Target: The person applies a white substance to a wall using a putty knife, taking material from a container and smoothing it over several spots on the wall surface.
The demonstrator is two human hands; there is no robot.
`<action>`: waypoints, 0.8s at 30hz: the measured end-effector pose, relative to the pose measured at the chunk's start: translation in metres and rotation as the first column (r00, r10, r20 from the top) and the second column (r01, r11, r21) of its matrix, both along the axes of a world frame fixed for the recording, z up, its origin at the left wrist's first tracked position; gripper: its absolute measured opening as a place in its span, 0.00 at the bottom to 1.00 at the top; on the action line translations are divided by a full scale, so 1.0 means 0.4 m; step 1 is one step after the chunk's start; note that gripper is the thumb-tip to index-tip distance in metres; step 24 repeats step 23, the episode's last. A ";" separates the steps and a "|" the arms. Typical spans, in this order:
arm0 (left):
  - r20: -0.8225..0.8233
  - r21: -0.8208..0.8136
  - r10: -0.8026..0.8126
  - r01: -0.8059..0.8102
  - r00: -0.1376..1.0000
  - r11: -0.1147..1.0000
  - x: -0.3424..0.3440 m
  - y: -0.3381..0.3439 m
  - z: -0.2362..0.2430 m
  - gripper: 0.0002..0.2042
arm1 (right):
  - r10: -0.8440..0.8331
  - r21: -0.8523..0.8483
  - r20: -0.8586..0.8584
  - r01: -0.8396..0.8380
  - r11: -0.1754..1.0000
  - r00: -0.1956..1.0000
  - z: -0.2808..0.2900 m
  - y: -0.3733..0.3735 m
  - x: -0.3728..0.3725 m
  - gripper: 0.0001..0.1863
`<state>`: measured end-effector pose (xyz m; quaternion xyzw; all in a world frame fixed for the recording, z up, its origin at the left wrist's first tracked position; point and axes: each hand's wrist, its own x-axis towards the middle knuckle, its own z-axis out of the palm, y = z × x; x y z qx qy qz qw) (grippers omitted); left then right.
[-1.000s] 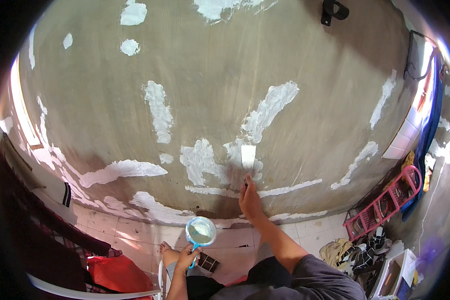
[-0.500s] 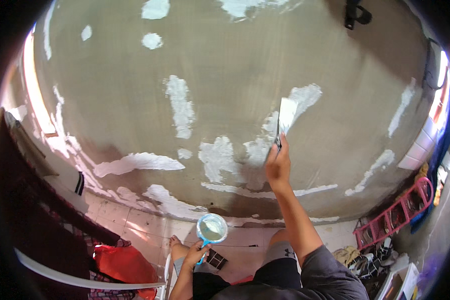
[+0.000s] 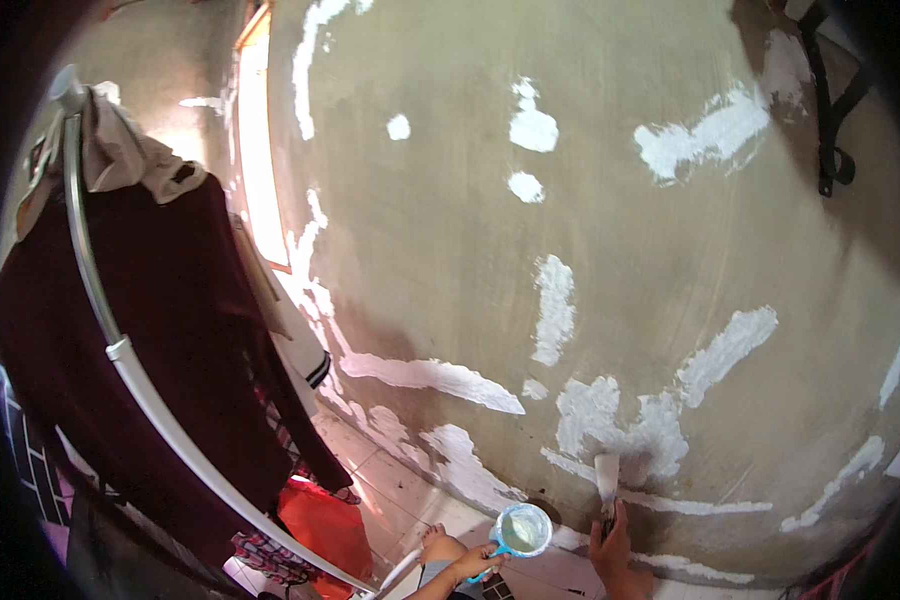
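My left hand (image 3: 473, 563) is closed on the blue handle of a round dipper (image 3: 526, 530), low in front of me. White paste lies inside the dipper and smears its rim. My right hand (image 3: 610, 550) grips a putty knife (image 3: 607, 476) with a wide pale blade pointing up. The blade is in front of the lower wall, near a thin white strip of filler; whether it touches cannot be made out. Ragged white filler patches (image 3: 590, 410) cover parts of the grey-brown wall (image 3: 450, 250).
At left, a white-framed rack (image 3: 190, 450) carries a dark maroon garment (image 3: 150, 330) and beige cloth. A red bag (image 3: 325, 525) sits on the tiled floor (image 3: 385, 480). Black straps (image 3: 832, 110) hang at upper right. A bright window opening (image 3: 258, 150) is at upper left.
My view has turned left and up, bringing in more of the clothes rack. My right hand and putty knife have come down from the slanted filler patch. The left still holds the dipper.
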<state>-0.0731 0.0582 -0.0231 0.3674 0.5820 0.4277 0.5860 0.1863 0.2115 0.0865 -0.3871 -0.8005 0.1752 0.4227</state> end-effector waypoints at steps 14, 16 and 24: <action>0.002 0.191 0.020 -0.020 1.000 0.981 0.030 -0.068 -0.047 0.17 | -0.081 -0.513 0.033 0.087 0.854 0.996 -0.297 -0.131 0.116 0.30; -0.010 0.181 0.028 -0.026 1.000 0.983 0.051 -0.048 -0.042 0.17 | -0.090 -0.530 -0.016 0.068 0.845 0.996 -0.247 -0.153 0.125 0.29; 0.046 0.055 0.050 -0.052 0.998 0.997 0.120 -0.063 0.055 0.19 | -0.004 -0.434 0.015 0.011 0.901 1.000 -0.362 -0.085 0.159 0.27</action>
